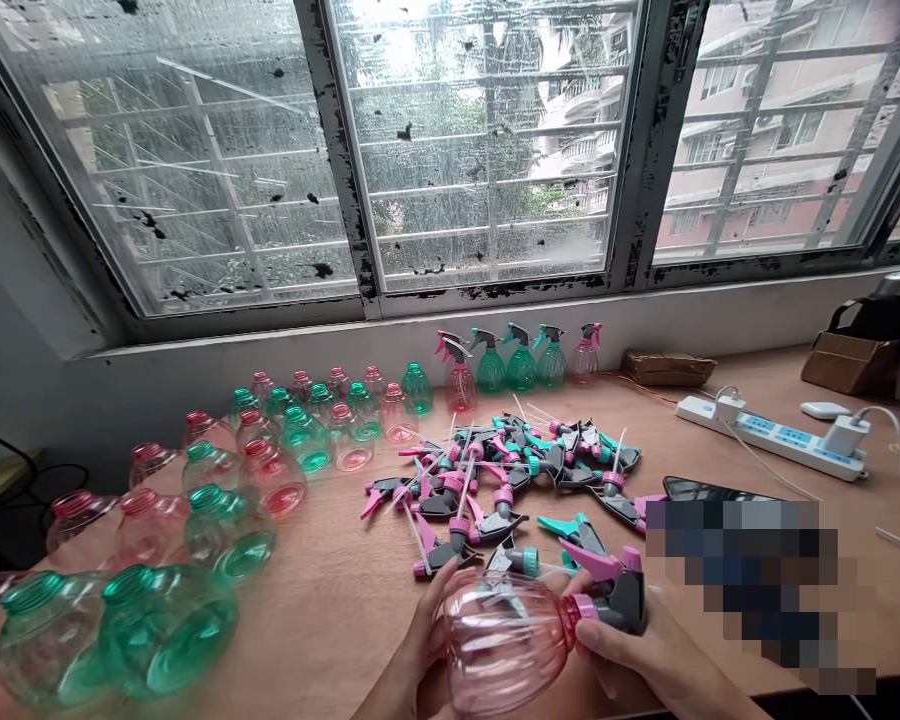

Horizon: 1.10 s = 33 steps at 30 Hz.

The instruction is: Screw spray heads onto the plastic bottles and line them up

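A clear pink spray bottle (506,635) lies on its side in the air near the table's front edge, its base to the left. My left hand (429,640) is wrapped round the base end of it. At the neck, my right hand (637,650) grips the pink collar of a grey and pink trigger sprayer head (621,592), thumb on the collar. The head sits on the bottle's mouth; whether it is screwed tight I cannot tell. Just beyond my hands is a heap of loose trigger sprayer heads (487,470), pink, teal and grey, with thin white tubes.
Open-topped green and pink bottles (169,625) stand in rows on the left. Several bottles with heads fitted (521,360) line the wall below the window. On the right are a power strip (772,437), a dark flat device (712,490) and a cardboard box (855,350).
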### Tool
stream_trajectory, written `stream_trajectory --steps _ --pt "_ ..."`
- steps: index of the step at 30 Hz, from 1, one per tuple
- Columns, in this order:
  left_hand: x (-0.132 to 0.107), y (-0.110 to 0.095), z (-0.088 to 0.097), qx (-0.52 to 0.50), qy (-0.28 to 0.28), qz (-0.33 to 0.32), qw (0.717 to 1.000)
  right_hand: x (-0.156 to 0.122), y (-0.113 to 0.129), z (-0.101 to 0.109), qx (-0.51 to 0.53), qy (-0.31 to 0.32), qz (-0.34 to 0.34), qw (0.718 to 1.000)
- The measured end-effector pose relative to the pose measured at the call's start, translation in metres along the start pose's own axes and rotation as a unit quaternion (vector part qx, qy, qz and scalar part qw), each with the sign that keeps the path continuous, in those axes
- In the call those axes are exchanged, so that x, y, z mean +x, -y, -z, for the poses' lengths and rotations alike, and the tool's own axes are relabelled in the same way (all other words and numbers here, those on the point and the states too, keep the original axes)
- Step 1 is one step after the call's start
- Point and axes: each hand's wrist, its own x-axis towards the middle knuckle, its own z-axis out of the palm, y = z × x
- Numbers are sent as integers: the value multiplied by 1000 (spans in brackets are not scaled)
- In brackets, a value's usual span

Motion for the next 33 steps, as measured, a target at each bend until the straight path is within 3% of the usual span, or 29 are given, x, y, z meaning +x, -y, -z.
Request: stream_trajectory --steps 5,12,19,25,33 --pt "-1 -6 1 29 29 23 999 0 -1 1 12 -19 3 1000" --pt "3 -14 4 65 21 58 996 1 -2 -2 37 -42 1 998" --pt "-6 -2 8 71 41 27 996 0 0 -3 41 -45 4 998" --pt "-4 -3 10 76 37 -4 996 -1 0 -5 59 -64 -5 996" --pt "-6 -8 5 68 25 30 997 -1 6 -5 38 -54 1 998"
